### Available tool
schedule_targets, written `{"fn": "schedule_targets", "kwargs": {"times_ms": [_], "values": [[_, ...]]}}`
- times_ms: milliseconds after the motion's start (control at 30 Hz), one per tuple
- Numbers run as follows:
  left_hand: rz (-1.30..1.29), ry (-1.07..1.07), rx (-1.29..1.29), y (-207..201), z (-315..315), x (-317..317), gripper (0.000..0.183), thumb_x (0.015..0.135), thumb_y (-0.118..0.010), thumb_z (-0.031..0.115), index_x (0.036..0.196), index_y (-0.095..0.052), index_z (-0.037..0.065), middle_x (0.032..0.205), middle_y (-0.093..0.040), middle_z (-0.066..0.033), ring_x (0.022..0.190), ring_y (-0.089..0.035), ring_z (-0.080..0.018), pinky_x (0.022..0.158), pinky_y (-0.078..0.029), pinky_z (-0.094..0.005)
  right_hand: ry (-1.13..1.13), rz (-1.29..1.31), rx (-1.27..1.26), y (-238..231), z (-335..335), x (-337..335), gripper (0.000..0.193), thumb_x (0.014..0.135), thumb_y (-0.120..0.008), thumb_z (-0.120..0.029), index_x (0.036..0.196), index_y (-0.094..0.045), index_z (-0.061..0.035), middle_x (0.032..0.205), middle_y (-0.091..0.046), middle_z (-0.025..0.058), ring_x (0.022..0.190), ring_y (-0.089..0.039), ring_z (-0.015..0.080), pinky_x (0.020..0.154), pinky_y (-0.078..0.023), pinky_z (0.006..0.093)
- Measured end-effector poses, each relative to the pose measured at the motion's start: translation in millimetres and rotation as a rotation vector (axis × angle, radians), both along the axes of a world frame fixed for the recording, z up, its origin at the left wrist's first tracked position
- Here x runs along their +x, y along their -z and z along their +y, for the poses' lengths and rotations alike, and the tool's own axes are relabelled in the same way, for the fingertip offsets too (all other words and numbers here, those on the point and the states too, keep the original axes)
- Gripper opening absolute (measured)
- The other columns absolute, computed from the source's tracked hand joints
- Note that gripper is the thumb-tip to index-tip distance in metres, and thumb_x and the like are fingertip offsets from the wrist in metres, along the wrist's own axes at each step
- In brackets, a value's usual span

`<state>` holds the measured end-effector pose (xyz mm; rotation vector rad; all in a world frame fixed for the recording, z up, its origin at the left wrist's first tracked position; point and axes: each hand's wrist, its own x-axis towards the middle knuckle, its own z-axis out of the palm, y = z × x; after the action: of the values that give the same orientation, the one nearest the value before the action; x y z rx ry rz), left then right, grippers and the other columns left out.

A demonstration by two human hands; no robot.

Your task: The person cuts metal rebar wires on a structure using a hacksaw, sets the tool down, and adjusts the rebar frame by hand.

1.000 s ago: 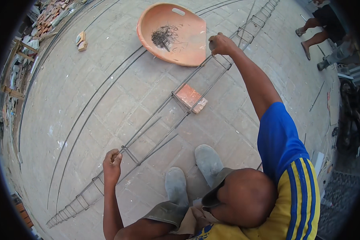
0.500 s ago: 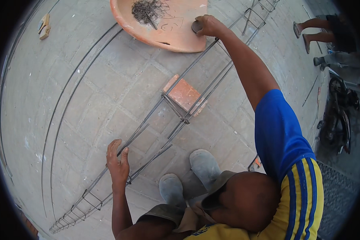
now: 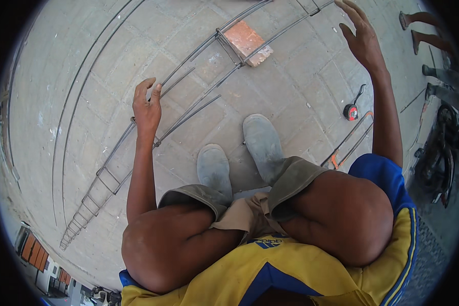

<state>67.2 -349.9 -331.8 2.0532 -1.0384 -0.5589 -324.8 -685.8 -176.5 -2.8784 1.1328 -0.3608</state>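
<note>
A long steel rebar cage [image 3: 106, 179] slants across the floor from lower left to upper right. My left hand [image 3: 148, 109] is curled over its left bar, thumb on one side and fingers on the other. My right hand [image 3: 363, 42] is raised at the upper right, its fingers stretched and thumb apart, with nothing in it. Its fingertips are near the cage's far part at the top edge; whether they touch is unclear. A reddish brick [image 3: 250, 43] lies under the cage at a wire stirrup [image 3: 230, 48]. Loose bar ends stick out between my hands.
A red and black tape measure [image 3: 350, 111] and an orange-framed hacksaw [image 3: 348, 138] lie right of my boots [image 3: 262, 143]. Two long thin rods [image 3: 77, 97] curve along the left. Other people's legs [image 3: 427, 38] and a motorcycle [image 3: 438, 168] are at the far right.
My view has tilted down toward my knees, and the orange basin has left the picture. The right hand has come away from the basin, and the dark round thing at it no longer shows.
</note>
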Motion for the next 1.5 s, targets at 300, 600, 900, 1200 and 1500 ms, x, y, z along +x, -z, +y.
{"fn": "schedule_targets", "kwargs": {"times_ms": [300, 600, 900, 1200, 1500], "values": [[-0.372, 0.379, -0.046, -8.6, 53.8, -43.6, 0.026, 0.094, -0.063, 0.005, 0.119, -0.062, -0.002, 0.126, -0.058, -0.0227, 0.116, -0.057, -0.0387, 0.097, -0.047, -0.0465, 0.762, -0.030, 0.662, 67.9, 320.8, -268.7, 0.053, 0.081, -0.069, -0.015, 0.130, -0.058, 0.0003, 0.131, -0.056, 0.0248, 0.125, -0.052, 0.0396, 0.105, -0.043, 0.0442], [0.274, 0.319, 0.016, 9.1, 39.6, -63.2, 0.040, 0.101, -0.057, 0.023, 0.129, -0.054, -0.006, 0.107, -0.062, -0.0150, 0.094, -0.062, -0.0227, 0.089, -0.049, -0.0347, 1.087, 0.127, 0.359, 107.7, 520.7, -374.3, 0.045, 0.080, -0.067, -0.014, 0.122, -0.056, -0.0039, 0.129, -0.051, 0.0233, 0.119, -0.053, 0.0400, 0.094, -0.047, 0.0512], [-0.209, 0.452, 0.374, 49.9, 55.3, -24.7, 0.054, 0.095, -0.058, 0.043, 0.128, -0.060, 0.000, 0.129, -0.058, -0.0257, 0.118, -0.054, -0.0413, 0.105, -0.039, -0.0447, 0.963, 0.081, 0.487, 150.1, 504.1, -295.0, 0.050, 0.090, -0.058, -0.035, 0.129, -0.053, -0.0040, 0.131, -0.053, 0.0257, 0.121, -0.053, 0.0421, 0.098, -0.043, 0.0509], [-0.017, 0.328, 0.069, 70.5, 26.1, -27.0, 0.033, 0.094, -0.062, 0.030, 0.099, -0.067, -0.002, 0.088, -0.063, -0.0142, 0.081, -0.060, -0.0245, 0.074, -0.046, -0.0379, 0.915, 0.032, 0.579, 151.5, 483.0, -293.6, 0.051, 0.089, -0.058, -0.039, 0.123, -0.055, -0.0009, 0.126, -0.056, 0.0271, 0.116, -0.058, 0.0428, 0.090, -0.048, 0.0524], [-0.001, 0.326, 0.084, 66.5, 16.8, -22.4, 0.032, 0.094, -0.062, 0.023, 0.086, -0.070, -0.006, 0.076, -0.070, -0.0134, 0.071, -0.062, -0.0219, 0.071, -0.049, -0.0363, 1.217, -0.374, 0.402, 97.6, 437.1, -307.2, 0.058, 0.085, -0.059, -0.050, 0.108, -0.062, 0.0036, 0.109, -0.066, 0.0286, 0.098, -0.067, 0.0457, 0.081, -0.054, 0.0524]]}}
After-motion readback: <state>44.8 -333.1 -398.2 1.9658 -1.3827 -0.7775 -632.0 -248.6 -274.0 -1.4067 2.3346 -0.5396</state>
